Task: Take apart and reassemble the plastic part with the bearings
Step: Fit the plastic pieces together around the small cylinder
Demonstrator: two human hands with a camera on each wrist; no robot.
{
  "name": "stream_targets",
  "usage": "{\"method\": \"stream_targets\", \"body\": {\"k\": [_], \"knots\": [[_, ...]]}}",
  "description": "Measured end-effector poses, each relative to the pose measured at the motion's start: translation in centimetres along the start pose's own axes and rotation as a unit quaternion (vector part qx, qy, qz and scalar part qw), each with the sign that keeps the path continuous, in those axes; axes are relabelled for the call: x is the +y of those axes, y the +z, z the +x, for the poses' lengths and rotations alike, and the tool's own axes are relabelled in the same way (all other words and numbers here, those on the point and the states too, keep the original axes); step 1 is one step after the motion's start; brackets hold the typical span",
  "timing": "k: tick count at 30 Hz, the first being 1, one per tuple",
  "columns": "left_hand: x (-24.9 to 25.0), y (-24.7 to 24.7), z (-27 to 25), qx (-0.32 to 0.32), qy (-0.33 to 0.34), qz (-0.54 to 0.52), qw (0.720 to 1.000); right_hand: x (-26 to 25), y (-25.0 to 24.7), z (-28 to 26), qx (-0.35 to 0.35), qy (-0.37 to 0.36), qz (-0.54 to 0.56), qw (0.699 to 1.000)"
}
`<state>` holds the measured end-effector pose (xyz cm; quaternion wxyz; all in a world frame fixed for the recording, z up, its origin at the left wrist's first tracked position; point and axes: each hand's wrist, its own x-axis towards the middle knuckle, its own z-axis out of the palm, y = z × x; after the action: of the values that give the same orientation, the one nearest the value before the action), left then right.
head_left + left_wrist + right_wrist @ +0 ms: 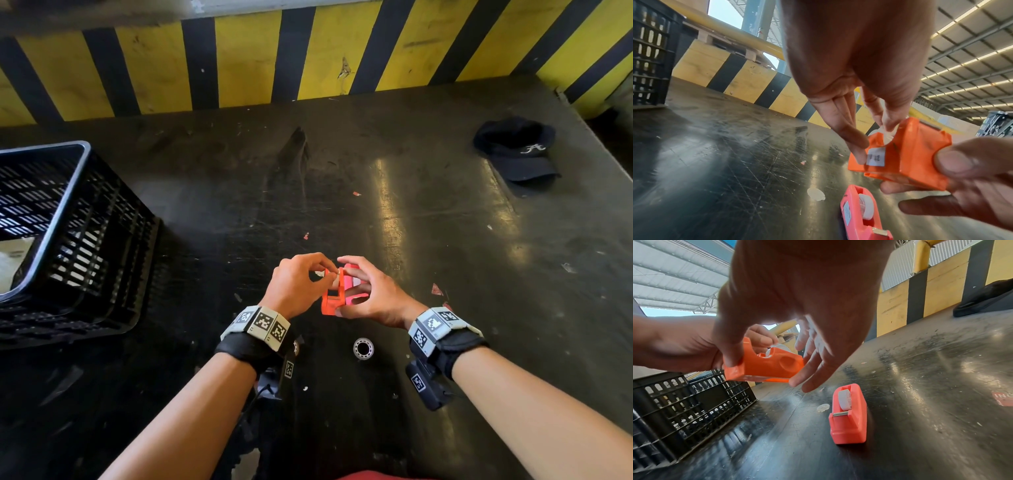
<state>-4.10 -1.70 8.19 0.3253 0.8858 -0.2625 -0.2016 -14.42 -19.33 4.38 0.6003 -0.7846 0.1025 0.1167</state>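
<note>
Right hand grips the orange plastic dispenser-shaped part above the dark bench's near middle while left hand pinches its white hub, one steel ring bearing lying loose nearer the front edge, so disassembly looks underway, reassembly undone.

Scuffed black table under glare; yellow-and-black striped wall behind; ribbed roof with strip lights overhead.

An industrial shed: yellow-and-black hazard-striped barrier, scuffed black worktable, corrugated steel roof (strip-lit).
</note>
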Motion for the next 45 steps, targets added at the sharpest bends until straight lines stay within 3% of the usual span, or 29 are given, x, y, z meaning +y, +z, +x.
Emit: {"method": "stream_targets", "body": {"k": [5,18,24,28,32,45], "knots": [[-0.1,-0.6,0.1,-0.057,-0.009,-0.038,0.998,0.3,-0.2,0.4,0.000,0.004,-0.004,1.000],[-0.7,-1.3,-1.8,-0.182,0.041,-0.118,0.975,1.7,-0.4,0.8,0.009,0.027,0.007,1.000],[-0.8,-1.4,-2.4,-0.204,0.031,-0.161,0.965,1.8,-0.5,0.8,0.009,0.028,0.013,0.999],[-0.9,-1.3,-2.2,-0.184,-0.005,-0.189,0.964,1.7,-0.6,0.7,0.008,0.022,0.018,1.000],[-1.1,-1.1,-1.8,-0.157,-0.015,-0.169,0.973,1.4,-0.7,0.6,0.007,0.021,0.011,1.000],[-2.5,-0.3,-1.2,-0.211,-0.002,-0.106,0.972,-0.1,-0.8,0.7,-0.059,0.073,-0.037,0.995]]}}
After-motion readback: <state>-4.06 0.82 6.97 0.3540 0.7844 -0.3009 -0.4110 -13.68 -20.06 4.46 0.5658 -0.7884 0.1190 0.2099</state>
